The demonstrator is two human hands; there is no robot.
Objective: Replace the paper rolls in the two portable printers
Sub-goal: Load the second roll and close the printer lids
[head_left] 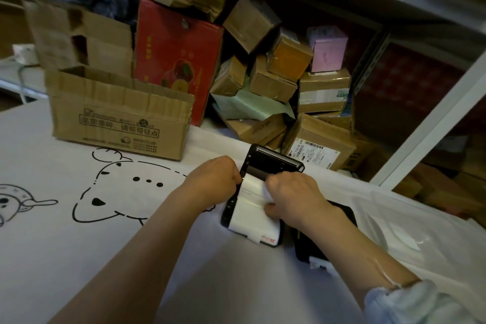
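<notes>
White paper (249, 208) under curled fingers (271, 212): right hand (294, 197) bent over the strip, thumb and fingertips pinching its near edge where it comes out of the open printer (252, 200). Left hand (215, 179) closed into a loose fist against the printer's left side, fingers wrapped on the black casing and steadying it; exact contact of the fingertips hidden by the knuckles. Lid (274, 162) of this printer swung up and back, standing tilted at the far end, roller edge showing along its top.

Judged from that: first printer mid-change. Lid open, paper seated in the bay and drawn out over the body, free end lying past the near edge. Left to do here: align the strip, shut the lid, tear off the spare length. Whether this roll is the fresh one cannot be told.

Second printer (339, 218) just beside the first, on its right, mostly hidden beneath the right wrist and forearm; black, lid state not readable, a scrap of white at its near corner. Probably untouched or waiting, so roughly half the job or more still ahead.

Further out: both printers on a pale surface (105, 258) printed with a cartoon bear outline, a clear plastic bag (410, 234) to the right, an open cardboard box (121, 116) at the far left, stacked parcels (286, 81) and a red carton (176, 60) behind.
</notes>
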